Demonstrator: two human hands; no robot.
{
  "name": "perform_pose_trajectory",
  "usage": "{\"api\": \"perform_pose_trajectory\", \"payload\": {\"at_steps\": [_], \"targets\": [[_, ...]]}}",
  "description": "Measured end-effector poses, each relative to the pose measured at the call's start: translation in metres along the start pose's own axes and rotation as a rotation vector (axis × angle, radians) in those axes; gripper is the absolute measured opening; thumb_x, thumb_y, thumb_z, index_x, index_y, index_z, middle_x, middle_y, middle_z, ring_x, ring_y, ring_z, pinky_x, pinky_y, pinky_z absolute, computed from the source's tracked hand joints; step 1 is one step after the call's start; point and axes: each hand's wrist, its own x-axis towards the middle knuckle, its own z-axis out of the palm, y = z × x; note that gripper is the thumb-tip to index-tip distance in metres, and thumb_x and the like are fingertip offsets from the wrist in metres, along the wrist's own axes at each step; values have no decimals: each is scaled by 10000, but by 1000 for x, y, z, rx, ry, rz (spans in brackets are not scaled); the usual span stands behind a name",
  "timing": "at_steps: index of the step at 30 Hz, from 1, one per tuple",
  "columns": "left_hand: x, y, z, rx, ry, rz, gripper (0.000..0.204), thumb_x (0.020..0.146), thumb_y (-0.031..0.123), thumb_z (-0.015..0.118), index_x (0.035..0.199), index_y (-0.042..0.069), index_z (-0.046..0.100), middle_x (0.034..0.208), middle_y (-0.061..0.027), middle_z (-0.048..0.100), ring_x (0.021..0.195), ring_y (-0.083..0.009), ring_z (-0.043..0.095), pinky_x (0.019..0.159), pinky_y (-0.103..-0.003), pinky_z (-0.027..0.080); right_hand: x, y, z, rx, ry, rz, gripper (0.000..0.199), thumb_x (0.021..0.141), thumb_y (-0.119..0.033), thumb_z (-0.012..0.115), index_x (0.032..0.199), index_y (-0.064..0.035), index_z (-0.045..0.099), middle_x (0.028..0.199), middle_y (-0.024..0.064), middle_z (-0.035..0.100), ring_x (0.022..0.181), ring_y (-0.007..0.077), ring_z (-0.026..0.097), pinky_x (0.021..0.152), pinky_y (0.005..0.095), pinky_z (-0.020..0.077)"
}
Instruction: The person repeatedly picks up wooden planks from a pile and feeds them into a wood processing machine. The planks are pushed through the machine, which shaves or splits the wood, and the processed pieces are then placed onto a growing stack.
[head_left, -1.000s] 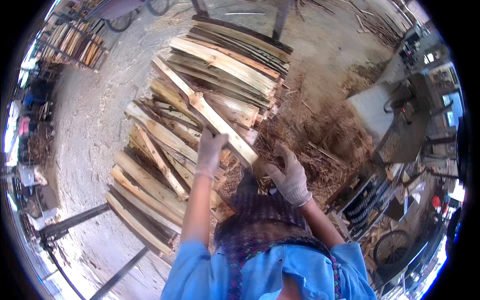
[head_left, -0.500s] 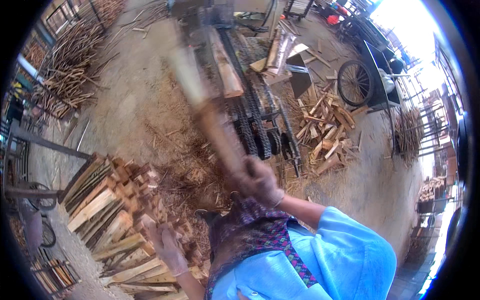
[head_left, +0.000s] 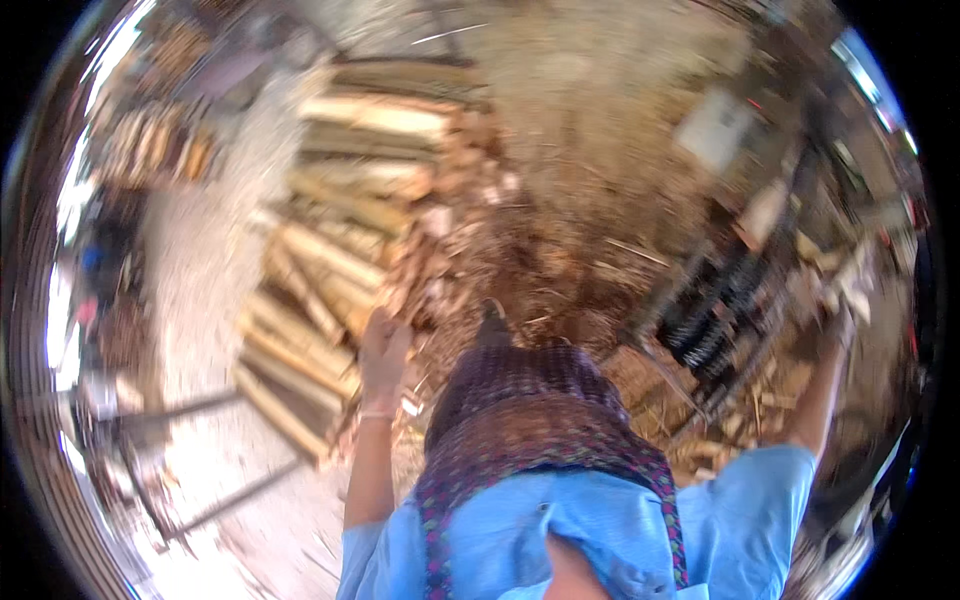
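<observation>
The stacked split wood (head_left: 345, 250) lies ahead. The left hand (head_left: 382, 345), arm raised, rests against the pile's near edge, fingers loosely curled and apparently empty. The right hand (head_left: 838, 312) stretches far from the pile; its grip is too blurred to tell.

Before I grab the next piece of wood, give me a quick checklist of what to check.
1. Left hand free to grasp: ok, it looks open and empty beside the stack of split wood.
2. Right hand free: cannot tell, it is far out to the right and blurred.
3. Stack within reach of the left hand: ok, the nearest piece ends lie right by its fingers.
4. Stack steady: cannot tell, the picture is smeared by motion.
5. Footing: not ok, bark and wood scraps litter the ground ahead.
6. Clear of the machine on the right: cannot tell, the right arm stretches over that side.
</observation>
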Motion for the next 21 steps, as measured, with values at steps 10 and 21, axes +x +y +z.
{"api": "perform_pose_trajectory", "payload": {"at_steps": [10, 21], "targets": [[-13, -58, -43, -12, 218, -177, 721, 1002, 316, 721, 1569, -45, 460, 1107, -69, 658, 969, -147, 605, 853, -305, 513, -220, 7, 207, -541, -108, -389, 474, 1078, -363, 645, 1425, -41, 651, 1306, 128, 721, 1148, 253, 692, 971, 391, 555], [110, -90, -80, -269, 283, -212, 723, 1029, 345, 694, 1606, -13, 445, 1178, -85, 666, 957, -170, 632, 814, -329, 550, -583, 92, 637, -1191, -1561, -258, 913, 957, -507, 770, 1602, 11, 383, 1522, 285, 571, 1400, 377, 593, 1155, 464, 495]]}}
